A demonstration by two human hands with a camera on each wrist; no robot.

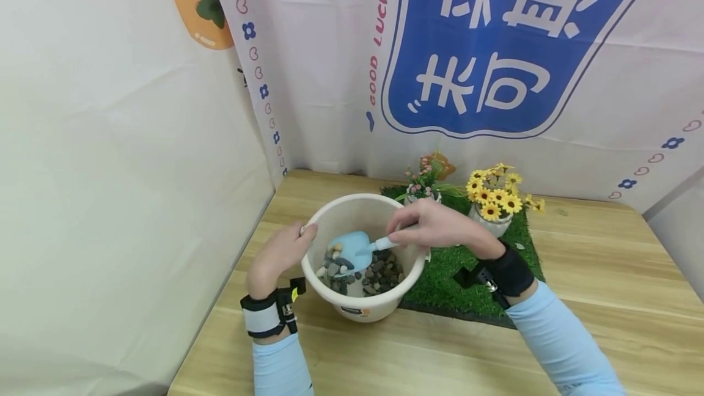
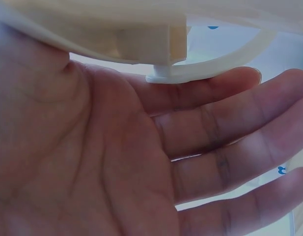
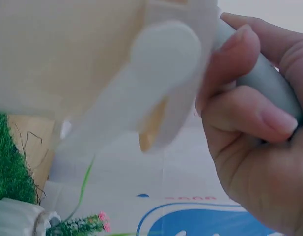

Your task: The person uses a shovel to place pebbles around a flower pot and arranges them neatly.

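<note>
A white bucket (image 1: 367, 307) stands on the table, with grey and brown stones (image 1: 379, 274) lying in it. My left hand (image 1: 283, 255) holds the bucket's left rim, thumb over the edge; in the left wrist view its fingers (image 2: 210, 128) stretch out beneath the rim and the bucket's white handle (image 2: 210, 70). Across the right rim reaches my right hand (image 1: 434, 225), gripping a small light blue shovel (image 1: 354, 252) by its pale handle. The shovel's blade is down among the stones, several pale ones at its edge. In the right wrist view, fingers (image 3: 239, 108) curl round the shovel handle (image 3: 269, 83).
Right of the bucket a green turf mat (image 1: 456, 289) lies on the wooden table (image 1: 605, 286). On it stand a pot of yellow flowers (image 1: 495, 197) and one of pink flowers (image 1: 420, 185). A printed cloth (image 1: 330, 78) hangs behind, and a pale cloth wall (image 1: 110, 200) rises at left.
</note>
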